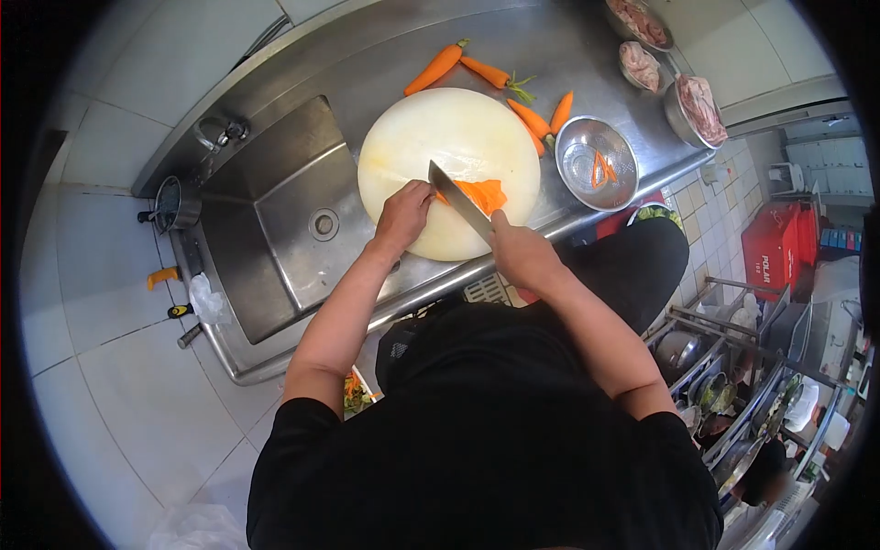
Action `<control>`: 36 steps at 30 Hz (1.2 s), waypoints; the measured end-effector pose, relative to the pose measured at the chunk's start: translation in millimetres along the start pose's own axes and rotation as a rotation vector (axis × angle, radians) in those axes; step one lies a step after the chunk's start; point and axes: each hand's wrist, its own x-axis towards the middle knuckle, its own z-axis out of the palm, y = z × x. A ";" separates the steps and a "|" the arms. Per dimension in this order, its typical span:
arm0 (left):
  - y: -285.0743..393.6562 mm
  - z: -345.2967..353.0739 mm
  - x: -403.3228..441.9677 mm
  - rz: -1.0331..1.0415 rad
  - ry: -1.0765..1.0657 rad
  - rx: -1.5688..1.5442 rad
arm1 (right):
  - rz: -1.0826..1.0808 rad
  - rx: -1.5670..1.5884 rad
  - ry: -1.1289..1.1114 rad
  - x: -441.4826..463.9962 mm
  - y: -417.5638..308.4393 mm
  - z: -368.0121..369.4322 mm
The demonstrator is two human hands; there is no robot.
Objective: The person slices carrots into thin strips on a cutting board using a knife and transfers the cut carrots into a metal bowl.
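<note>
On a round white cutting board (pixel 394 137), my right hand (pixel 527 252) is wrapped round the handle of a kitchen knife (pixel 460 202). Its blade points up and left across the board. My left hand (pixel 403 218) is closed, fingertips curled down on a piece of carrot (pixel 441 197) just left of the blade; most of that piece is hidden. To the right of the blade lies a flat spread of thin carrot slices (pixel 483 193). Whole carrots (pixel 435 69) lie behind the board, and several more (pixel 530 119) sit at its right edge.
Right of the board stands a metal colander (pixel 573 165) holding a few carrot strips (pixel 601 170). Bowls of raw meat (pixel 698 105) stand at the far right of the steel counter. A sink basin (pixel 275 229) with a tap (pixel 220 135) is on the left.
</note>
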 end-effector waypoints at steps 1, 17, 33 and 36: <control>-0.3 -0.3 -1.7 -0.009 -0.023 -0.002 | -0.001 0.003 -0.004 -1.9 0.0 2.0; -10.1 8.4 -4.4 0.102 0.073 -0.007 | -0.006 0.095 0.010 -13.4 18.3 -12.0; 36.9 52.2 8.3 0.160 -0.222 0.359 | -0.124 -0.183 0.744 91.0 84.8 6.3; 36.7 51.1 7.2 0.151 -0.262 0.363 | -0.352 -0.009 0.717 87.6 76.9 20.3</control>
